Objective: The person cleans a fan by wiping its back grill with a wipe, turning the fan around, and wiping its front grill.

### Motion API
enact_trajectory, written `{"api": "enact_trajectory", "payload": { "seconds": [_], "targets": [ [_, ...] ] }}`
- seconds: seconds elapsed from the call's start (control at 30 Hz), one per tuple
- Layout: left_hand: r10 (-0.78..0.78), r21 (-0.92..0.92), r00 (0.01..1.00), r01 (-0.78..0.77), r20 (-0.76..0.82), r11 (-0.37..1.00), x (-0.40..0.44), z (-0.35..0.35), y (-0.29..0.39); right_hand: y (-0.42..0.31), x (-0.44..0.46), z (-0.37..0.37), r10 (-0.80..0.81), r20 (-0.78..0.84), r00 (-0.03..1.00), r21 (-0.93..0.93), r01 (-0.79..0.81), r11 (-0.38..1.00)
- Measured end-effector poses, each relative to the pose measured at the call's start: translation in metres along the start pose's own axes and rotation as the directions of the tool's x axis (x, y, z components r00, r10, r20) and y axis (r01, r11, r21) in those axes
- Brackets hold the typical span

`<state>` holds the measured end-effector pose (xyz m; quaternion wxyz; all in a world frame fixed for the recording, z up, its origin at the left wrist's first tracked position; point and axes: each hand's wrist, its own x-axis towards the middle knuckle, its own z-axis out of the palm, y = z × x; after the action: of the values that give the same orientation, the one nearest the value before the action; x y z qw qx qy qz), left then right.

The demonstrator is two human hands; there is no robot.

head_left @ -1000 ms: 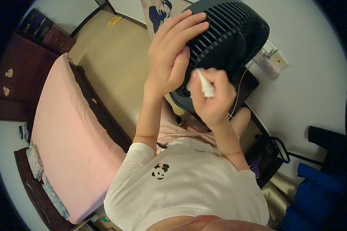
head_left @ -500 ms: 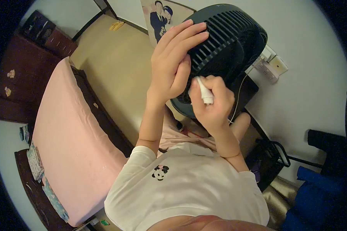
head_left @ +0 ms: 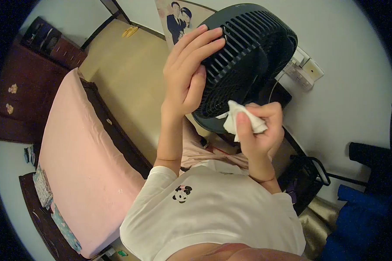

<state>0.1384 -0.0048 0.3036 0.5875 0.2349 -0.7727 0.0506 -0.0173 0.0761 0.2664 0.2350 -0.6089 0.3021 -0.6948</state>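
Note:
A dark round fan [head_left: 248, 48] with a slatted housing stands in front of me, its head tilted. Along its left rim my left hand [head_left: 185, 71] lies flat, fingers stretched over the slats and thumb beside the palm. Just below the fan's grille, my right hand [head_left: 263, 132] pinches a crumpled white tissue [head_left: 244, 119] between thumb and fingers. The tissue is apart from the grille. A bit of something white [head_left: 222, 115] shows on the fan's base, too small to make out.
To the left stands a bed [head_left: 87, 165] with a pink sheet. A power strip [head_left: 298, 76] is by the wall at right, with a white cord [head_left: 274, 89] running down. A large photo print [head_left: 178, 21] leans behind the fan. Yellow slippers [head_left: 129, 31] lie on the far floor.
My right hand has drawn back from the grille, down and to the right, with the tissue now more spread. My left hand has shifted slightly left along with the fan in view.

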Motion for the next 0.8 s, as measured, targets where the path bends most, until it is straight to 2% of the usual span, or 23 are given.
{"api": "enact_trajectory", "payload": {
  "seconds": [0.07, 0.13, 0.23, 0.27, 0.4, 0.47, 0.5, 0.6, 0.63, 0.7, 0.73, 0.77, 0.8],
  "targets": [
    [-0.005, -0.022, 1.000, 0.005, -0.005, 1.000, 0.001, 0.001, 0.002, -0.005, 0.004, 0.000, 0.004, -0.053, 0.999, 0.002, -0.004, 1.000],
    [-0.007, -0.044, 1.000, 0.007, -0.007, 0.999, 0.001, 0.002, 0.003, -0.003, 0.012, 0.005, -0.046, -0.012, 0.999, -0.099, 0.045, 0.994],
    [-0.036, 0.036, 0.999, 0.035, 0.018, 0.999, 0.000, 0.001, 0.004, 0.004, 0.019, 0.012, -0.142, 0.033, 0.989, -0.101, 0.144, 0.984],
    [-0.038, 0.048, 0.999, 0.037, 0.022, 0.998, 0.000, 0.001, 0.004, -0.002, 0.017, 0.011, -0.026, 0.097, 0.995, -0.073, 0.033, 0.997],
    [-0.048, 0.080, 0.998, 0.045, 0.035, 0.996, 0.000, -0.001, 0.005, -0.002, 0.020, 0.019, 0.070, 0.104, 0.992, -0.047, -0.066, 0.997],
    [-0.046, 0.074, 0.999, 0.044, 0.029, 0.996, 0.000, -0.002, 0.006, -0.002, 0.022, 0.019, -0.012, 0.153, 0.988, -0.112, 0.030, 0.993],
    [-0.047, 0.065, 0.999, 0.045, 0.025, 0.997, -0.001, -0.001, 0.006, -0.001, 0.025, 0.020, -0.012, 0.152, 0.988, -0.114, 0.030, 0.993],
    [-0.065, 0.038, 0.998, 0.065, 0.016, 0.997, 0.001, 0.001, 0.006, -0.001, 0.038, 0.023, -0.147, 0.111, 0.983, -0.212, 0.168, 0.963],
    [-0.064, 0.037, 0.998, 0.063, 0.016, 0.997, 0.002, 0.001, 0.006, 0.002, 0.042, 0.022, -0.148, 0.110, 0.983, -0.213, 0.169, 0.962],
    [-0.055, 0.035, 0.997, 0.053, 0.050, 0.998, 0.004, -0.001, 0.007, 0.007, 0.050, 0.022, -0.221, -0.075, 0.972, -0.185, 0.204, 0.961],
    [-0.057, 0.023, 0.998, 0.056, 0.041, 0.998, 0.004, 0.000, 0.007, 0.005, 0.048, 0.023, -0.159, -0.067, 0.985, -0.178, 0.145, 0.973],
    [-0.055, 0.025, 0.998, 0.054, 0.038, 0.998, 0.004, -0.001, 0.006, 0.004, 0.047, 0.025, -0.162, -0.065, 0.985, -0.176, 0.148, 0.973],
    [-0.061, 0.030, 0.998, 0.060, 0.035, 0.998, 0.003, -0.002, 0.005, 0.004, 0.045, 0.026, -0.190, 0.002, 0.982, -0.188, 0.187, 0.964]
  ]
}}
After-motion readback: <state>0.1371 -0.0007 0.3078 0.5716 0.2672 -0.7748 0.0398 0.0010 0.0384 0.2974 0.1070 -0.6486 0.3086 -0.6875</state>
